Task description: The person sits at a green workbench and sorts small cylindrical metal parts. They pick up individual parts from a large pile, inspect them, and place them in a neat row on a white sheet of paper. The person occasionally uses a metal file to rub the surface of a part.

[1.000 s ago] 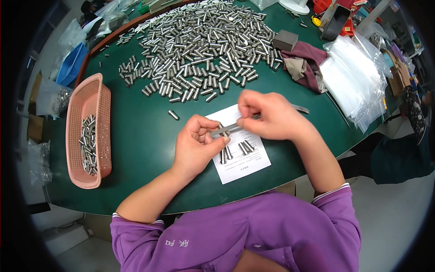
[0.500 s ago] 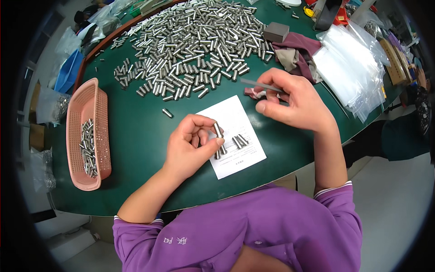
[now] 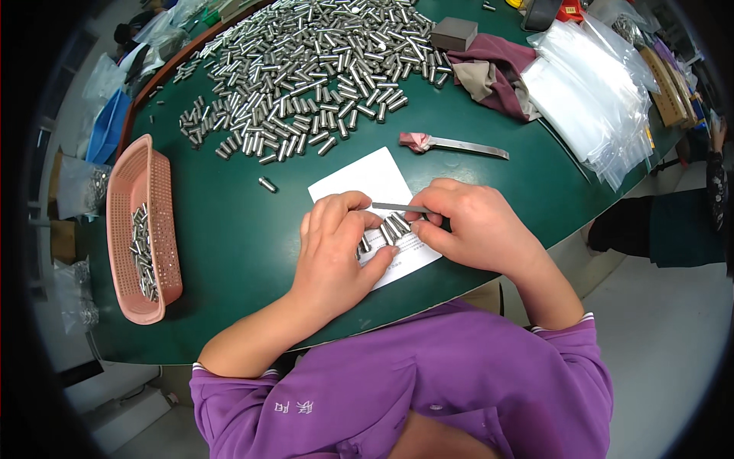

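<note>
Hundreds of short metal pins (image 3: 306,84) lie heaped across the upper middle of the frame on the green table (image 3: 229,229), far enough up that my working space stays free but near enough to draw from. At the upper right a stack of clear plastic bags (image 3: 596,99) fans out beside a crumpled maroon cloth (image 3: 497,73), with a small grey block (image 3: 454,34) just above the cloth. At the left edge a pink perforated basket (image 3: 145,229) holds a thin row of pins along its bottom, set off to the side, well apart from the heap.

A white sheet of paper (image 3: 367,183) sits in the centre of the frame under my hands, giving a pale ground against which the few pins (image 3: 394,226) lined up on it show clearly. My left hand (image 3: 336,252) rests on the sheet, fingers curled and partly open, fingertips pressed down beside that small group as if to steady it; I cannot tell whether it grips anything. My right hand (image 3: 478,229) is closed in a pinch on a thin flat metal strip (image 3: 401,207), held level just above the grouped pins and pointing toward my left fingers.

Above the sheet, a second metal blade with a pink-wrapped handle (image 3: 451,143) lies loose on the table, untouched. One stray pin (image 3: 267,183) lies alone left of the paper.
</note>
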Demonstrator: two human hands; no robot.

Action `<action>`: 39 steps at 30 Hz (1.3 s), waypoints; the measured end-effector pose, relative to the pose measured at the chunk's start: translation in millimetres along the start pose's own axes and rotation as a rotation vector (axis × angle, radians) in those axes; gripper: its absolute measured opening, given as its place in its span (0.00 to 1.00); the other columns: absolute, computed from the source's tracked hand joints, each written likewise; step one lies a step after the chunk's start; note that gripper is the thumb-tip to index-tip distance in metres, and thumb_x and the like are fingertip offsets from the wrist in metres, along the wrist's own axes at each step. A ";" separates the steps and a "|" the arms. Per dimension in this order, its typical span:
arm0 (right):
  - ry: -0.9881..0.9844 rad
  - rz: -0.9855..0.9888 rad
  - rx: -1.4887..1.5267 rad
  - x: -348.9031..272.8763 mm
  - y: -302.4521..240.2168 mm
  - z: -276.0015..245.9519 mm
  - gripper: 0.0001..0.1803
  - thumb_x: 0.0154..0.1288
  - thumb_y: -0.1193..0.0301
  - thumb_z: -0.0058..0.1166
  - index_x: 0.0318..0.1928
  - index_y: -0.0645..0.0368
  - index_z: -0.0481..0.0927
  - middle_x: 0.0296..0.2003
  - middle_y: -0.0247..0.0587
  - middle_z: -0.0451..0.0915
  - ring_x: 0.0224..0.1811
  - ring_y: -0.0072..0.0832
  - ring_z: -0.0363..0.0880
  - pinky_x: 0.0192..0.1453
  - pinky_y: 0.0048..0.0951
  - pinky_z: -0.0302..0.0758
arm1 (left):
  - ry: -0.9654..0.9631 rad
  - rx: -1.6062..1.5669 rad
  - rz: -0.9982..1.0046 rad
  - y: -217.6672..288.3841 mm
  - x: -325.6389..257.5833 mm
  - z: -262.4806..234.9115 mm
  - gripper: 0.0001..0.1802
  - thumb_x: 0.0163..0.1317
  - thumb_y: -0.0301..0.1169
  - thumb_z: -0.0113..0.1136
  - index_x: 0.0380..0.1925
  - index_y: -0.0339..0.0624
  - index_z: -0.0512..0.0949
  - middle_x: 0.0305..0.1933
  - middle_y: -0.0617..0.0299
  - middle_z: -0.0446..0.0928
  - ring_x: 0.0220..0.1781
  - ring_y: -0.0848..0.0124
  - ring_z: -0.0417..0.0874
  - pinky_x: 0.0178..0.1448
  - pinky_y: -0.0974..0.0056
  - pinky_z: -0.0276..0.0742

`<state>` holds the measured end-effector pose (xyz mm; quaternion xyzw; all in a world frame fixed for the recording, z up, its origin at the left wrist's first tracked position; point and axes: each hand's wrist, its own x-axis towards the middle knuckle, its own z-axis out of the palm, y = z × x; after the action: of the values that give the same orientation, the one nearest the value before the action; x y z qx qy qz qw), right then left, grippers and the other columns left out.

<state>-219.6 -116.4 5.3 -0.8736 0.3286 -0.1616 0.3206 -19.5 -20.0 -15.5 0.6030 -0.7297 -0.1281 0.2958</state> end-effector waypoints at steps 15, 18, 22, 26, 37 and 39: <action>0.021 0.067 -0.001 1.9 8.1 -8.0 0.07 0.60 0.70 0.58 0.38 0.56 0.83 0.31 0.38 0.80 0.31 0.35 0.81 0.36 0.36 0.77 | -0.005 -0.016 -0.019 1.7 3.4 -5.9 0.30 0.44 0.31 0.77 0.49 0.40 0.75 0.54 0.53 0.74 0.57 0.54 0.74 0.61 0.53 0.67; 0.022 0.066 0.001 2.4 9.4 -7.3 0.07 0.60 0.70 0.58 0.38 0.56 0.83 0.31 0.38 0.79 0.31 0.35 0.81 0.36 0.37 0.77 | -0.025 0.006 -0.041 0.4 1.5 -19.2 0.31 0.44 0.30 0.77 0.50 0.39 0.74 0.54 0.52 0.73 0.56 0.54 0.74 0.59 0.54 0.70; 0.002 0.077 -0.010 2.8 7.8 -7.8 0.07 0.60 0.70 0.58 0.38 0.56 0.83 0.31 0.39 0.79 0.31 0.35 0.80 0.37 0.37 0.77 | -0.119 0.003 -0.130 -0.7 -5.6 -36.3 0.31 0.43 0.27 0.77 0.50 0.38 0.74 0.53 0.54 0.72 0.48 0.60 0.76 0.51 0.61 0.75; 0.005 0.073 0.006 2.4 6.5 -6.2 0.07 0.59 0.71 0.59 0.39 0.57 0.83 0.31 0.38 0.79 0.30 0.33 0.80 0.36 0.35 0.76 | -0.218 -0.114 -0.242 3.4 -11.0 -44.0 0.31 0.45 0.23 0.75 0.52 0.38 0.74 0.51 0.56 0.71 0.42 0.67 0.75 0.47 0.65 0.75; -0.031 0.064 -0.014 0.5 -5.0 -3.2 0.10 0.55 0.71 0.65 0.39 0.57 0.86 0.28 0.37 0.78 0.28 0.29 0.79 0.33 0.30 0.75 | -0.189 -0.280 -0.288 -1.4 -15.2 -34.4 0.38 0.49 0.16 0.67 0.63 0.39 0.67 0.50 0.59 0.74 0.39 0.72 0.74 0.43 0.68 0.73; -0.029 0.058 -0.014 0.3 -6.1 -1.2 0.10 0.54 0.71 0.66 0.39 0.57 0.86 0.28 0.37 0.78 0.28 0.29 0.79 0.34 0.30 0.75 | -0.191 -0.270 -0.275 -2.3 -14.6 -34.3 0.37 0.50 0.17 0.65 0.63 0.38 0.66 0.49 0.58 0.73 0.39 0.69 0.76 0.45 0.64 0.76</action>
<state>-217.1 -113.6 10.3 -0.8682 0.3502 -0.1371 0.3236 3.9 -0.7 6.3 0.6368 -0.6416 -0.3203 0.2834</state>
